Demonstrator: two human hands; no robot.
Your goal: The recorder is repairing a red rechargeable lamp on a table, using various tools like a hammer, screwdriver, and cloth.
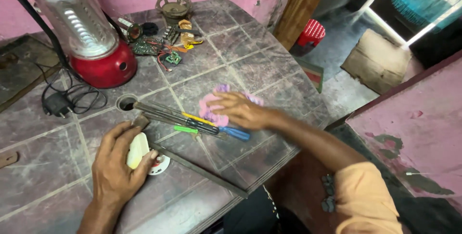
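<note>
Gripping a small cream-white plastic casing (138,150) at the lower left of the frame, the left hand (115,169) is curling its fingers around it, with a white round part (161,165) peeking out beneath the fingertips. Toward the centre, the right hand (240,110) is resting, fingers spread and nearly flat, on a pink cloth (211,108); whether it is pinching the cloth cannot be told. Just below that hand, a row of screwdrivers (192,121) is lying side by side, one with a blue handle (236,133). A long metal strip (197,168) is running diagonally near the edge of the tiled table (43,166). At the upper left, a red-based lantern (89,37) is standing beside a black adapter (57,104), with circuit boards and loose parts (168,41) behind. Judged from the grip, keeping the casing steadied against the tabletop would be serving the work best.
</note>
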